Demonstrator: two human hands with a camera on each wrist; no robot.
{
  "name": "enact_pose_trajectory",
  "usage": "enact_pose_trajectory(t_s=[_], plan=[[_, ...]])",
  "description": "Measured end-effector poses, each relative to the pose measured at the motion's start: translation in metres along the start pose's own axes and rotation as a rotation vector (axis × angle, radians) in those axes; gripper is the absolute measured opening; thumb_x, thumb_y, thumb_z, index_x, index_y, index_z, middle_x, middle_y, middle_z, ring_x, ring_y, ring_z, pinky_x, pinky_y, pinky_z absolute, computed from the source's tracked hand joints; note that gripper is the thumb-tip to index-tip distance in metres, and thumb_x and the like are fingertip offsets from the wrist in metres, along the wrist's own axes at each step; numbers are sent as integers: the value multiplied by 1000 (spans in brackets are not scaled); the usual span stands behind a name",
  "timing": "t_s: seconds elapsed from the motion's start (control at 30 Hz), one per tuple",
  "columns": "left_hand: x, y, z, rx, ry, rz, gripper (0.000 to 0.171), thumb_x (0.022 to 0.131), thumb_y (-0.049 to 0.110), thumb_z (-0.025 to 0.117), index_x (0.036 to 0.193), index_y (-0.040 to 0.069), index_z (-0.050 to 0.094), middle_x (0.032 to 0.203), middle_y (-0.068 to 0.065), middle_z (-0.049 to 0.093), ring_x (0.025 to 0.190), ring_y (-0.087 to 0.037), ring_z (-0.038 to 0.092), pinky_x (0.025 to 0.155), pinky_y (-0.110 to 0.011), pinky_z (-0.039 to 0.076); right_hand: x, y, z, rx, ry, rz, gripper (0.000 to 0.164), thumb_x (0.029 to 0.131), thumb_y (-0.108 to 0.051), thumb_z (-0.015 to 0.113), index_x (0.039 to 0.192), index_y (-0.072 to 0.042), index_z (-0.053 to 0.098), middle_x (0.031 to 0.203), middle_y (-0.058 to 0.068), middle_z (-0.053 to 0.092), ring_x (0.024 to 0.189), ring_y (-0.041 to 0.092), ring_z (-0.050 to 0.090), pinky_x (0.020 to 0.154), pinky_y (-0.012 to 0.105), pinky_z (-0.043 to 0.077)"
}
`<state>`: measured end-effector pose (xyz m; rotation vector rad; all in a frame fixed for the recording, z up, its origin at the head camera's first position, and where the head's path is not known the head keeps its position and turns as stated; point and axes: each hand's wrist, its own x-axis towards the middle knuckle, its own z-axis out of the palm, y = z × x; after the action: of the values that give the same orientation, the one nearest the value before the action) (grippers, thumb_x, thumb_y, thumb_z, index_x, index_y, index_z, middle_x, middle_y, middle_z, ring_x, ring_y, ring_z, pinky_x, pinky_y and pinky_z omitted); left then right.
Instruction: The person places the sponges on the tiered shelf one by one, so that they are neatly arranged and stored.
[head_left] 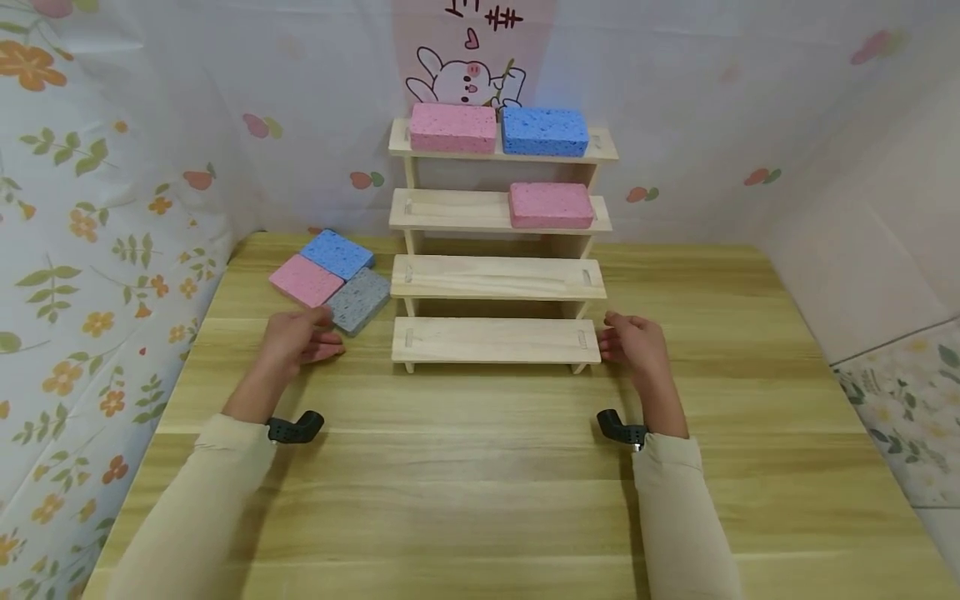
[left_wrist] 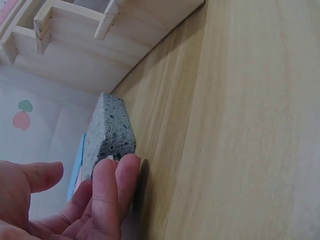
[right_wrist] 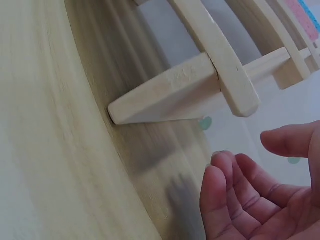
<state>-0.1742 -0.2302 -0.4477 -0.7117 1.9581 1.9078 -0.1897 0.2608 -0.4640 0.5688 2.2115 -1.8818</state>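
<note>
My left hand (head_left: 294, 340) is relaxed at the near corner of a grey sponge (head_left: 358, 301), holding nothing; in the left wrist view its fingertips overlap the sponge's end. A pink sponge (head_left: 307, 281) and a blue sponge (head_left: 337, 253) lie flat against the grey one on the table. My right hand (head_left: 634, 340) hovers by the right end of the lowest step of a wooden stepped rack (head_left: 497, 341), thumb and fingers apart with nothing between them. On the rack's top step sit a pink sponge (head_left: 453, 127) and a blue sponge (head_left: 545, 132); another pink sponge (head_left: 551, 205) rests on the second step, right side.
The rack stands on a wood-grain table (head_left: 465, 483), near its back edge. A printed curtain (head_left: 315, 108) hangs behind and at the left. A tiled wall (head_left: 862, 192) rises at the right. Black wrist mounts (head_left: 296, 427) sit on both sleeves.
</note>
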Motion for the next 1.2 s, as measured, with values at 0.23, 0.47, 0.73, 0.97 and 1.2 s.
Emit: enact_pose_trajectory(t_s=[0.23,0.47,0.73,0.97,1.2], plan=[[5,-1,7,46,32,-36,45,99,39,54,113,-4,53,70,-3,67,63,-14,70,67,-29,58,-5,4,2,4,-52,-19,34,98,-29,58,116,-1,56,82,-4,63,66,7,60,59,21,54],[10,0,10,56,56,-48,26,100,25,55,108,0,54,70,-2,65,62,-12,70,68,-28,58,-7,7,7,69,-145,-30,24,98,-25,59,114,-6,58,84,-8,65,75,6,63,65,22,53],[11,3,12,113,57,-25,20,102,20,50,106,0,54,70,0,62,61,-8,67,70,-25,57,-6,8,8,80,-130,-67,13,98,-21,58,107,-11,61,82,-8,64,72,7,60,61,21,50],[8,2,13,199,68,6,25,103,22,48,105,-1,55,74,0,61,61,-4,63,65,-20,56,-6,9,8,88,-126,-60,17,97,-22,61,108,-10,63,83,-7,65,73,7,60,61,22,51],[3,4,17,282,112,87,32,102,23,51,114,-5,59,104,-8,58,71,-2,60,71,-19,54,-6,9,5,61,-136,-62,27,96,-26,63,114,-6,61,85,-8,65,76,7,61,64,21,51]])
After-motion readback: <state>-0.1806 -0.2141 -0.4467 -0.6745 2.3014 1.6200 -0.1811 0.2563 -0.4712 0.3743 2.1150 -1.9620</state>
